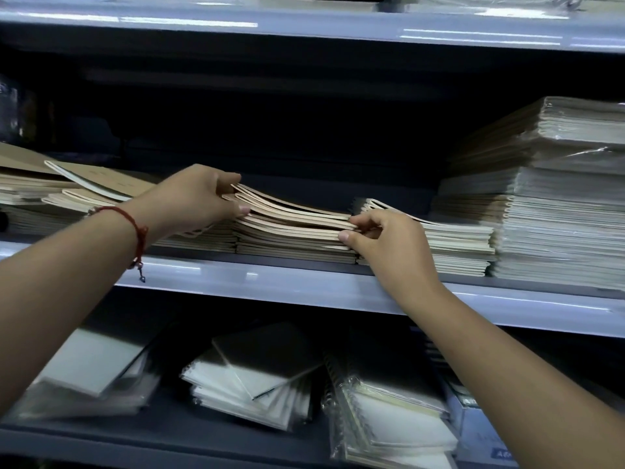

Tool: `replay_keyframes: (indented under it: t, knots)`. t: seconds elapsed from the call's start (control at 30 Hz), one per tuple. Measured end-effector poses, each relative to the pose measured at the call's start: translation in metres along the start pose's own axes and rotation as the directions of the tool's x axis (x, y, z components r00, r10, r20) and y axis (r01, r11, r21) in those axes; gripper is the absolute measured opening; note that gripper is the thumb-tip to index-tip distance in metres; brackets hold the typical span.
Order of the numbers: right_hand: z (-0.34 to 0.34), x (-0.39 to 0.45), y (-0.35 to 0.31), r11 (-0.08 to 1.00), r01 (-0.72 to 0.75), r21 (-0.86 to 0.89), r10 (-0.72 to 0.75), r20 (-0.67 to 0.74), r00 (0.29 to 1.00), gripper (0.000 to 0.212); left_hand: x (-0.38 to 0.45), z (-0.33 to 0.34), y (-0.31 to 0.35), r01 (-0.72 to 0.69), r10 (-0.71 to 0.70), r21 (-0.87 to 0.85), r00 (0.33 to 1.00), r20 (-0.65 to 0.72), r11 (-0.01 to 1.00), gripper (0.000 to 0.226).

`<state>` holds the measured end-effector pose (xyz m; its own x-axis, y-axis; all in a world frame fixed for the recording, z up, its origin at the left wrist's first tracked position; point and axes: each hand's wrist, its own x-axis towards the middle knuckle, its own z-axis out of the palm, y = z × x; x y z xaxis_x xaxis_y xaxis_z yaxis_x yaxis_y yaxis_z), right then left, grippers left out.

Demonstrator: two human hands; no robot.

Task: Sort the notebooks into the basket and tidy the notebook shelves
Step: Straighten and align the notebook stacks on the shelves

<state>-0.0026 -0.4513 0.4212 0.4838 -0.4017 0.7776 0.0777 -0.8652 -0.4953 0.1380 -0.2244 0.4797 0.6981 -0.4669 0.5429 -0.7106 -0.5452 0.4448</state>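
Note:
A stack of thin beige notebooks [294, 225] lies on the middle shelf [270, 279], its top few sagging in the middle. My left hand [192, 201] grips the left end of those top notebooks, fingers above and thumb at the edge. My right hand [385, 242] pinches their right end, thumb on the front edge. No basket is in view.
More beige notebooks [67, 198] lie untidily to the left, a lower pile [456, 245] and a tall plastic-wrapped stack [554, 204] to the right. The shelf below holds dark-covered pads [263, 370] and spiral notebooks [389, 407]. Another shelf [304, 25] runs overhead.

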Motion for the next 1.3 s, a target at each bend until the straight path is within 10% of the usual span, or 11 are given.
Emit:
replay_keyframes:
  t: [0.23,0.37,0.67,0.93,1.3]
  knots:
    - [-0.003,-0.002,0.004,0.994,-0.039,0.104,0.040,-0.008,0.999,0.018,0.004,-0.007,-0.008,-0.010,0.014,-0.057,0.998,0.067,0.998,0.067]
    - [-0.004,0.001,0.001,0.999,0.033,-0.028,-0.032,0.027,0.999,0.025,0.003,-0.005,-0.004,-0.019,0.018,0.022,0.997,0.074,1.000,0.096]
    - [0.005,0.017,-0.014,0.922,0.051,-0.385,-0.035,0.050,0.998,0.023,0.003,0.027,0.006,-0.011,0.026,0.144,0.994,-0.106,0.989,0.087]
    - [-0.016,0.003,-0.010,0.996,-0.086,0.014,0.085,0.033,0.996,0.008,0.002,0.017,0.012,0.015,-0.016,-0.038,1.000,-0.018,0.999,0.093]
    - [0.006,0.021,-0.005,0.985,-0.114,-0.130,0.106,-0.066,0.992,0.014,0.006,0.029,0.009,0.010,-0.008,0.008,0.988,-0.156,1.000,0.073]
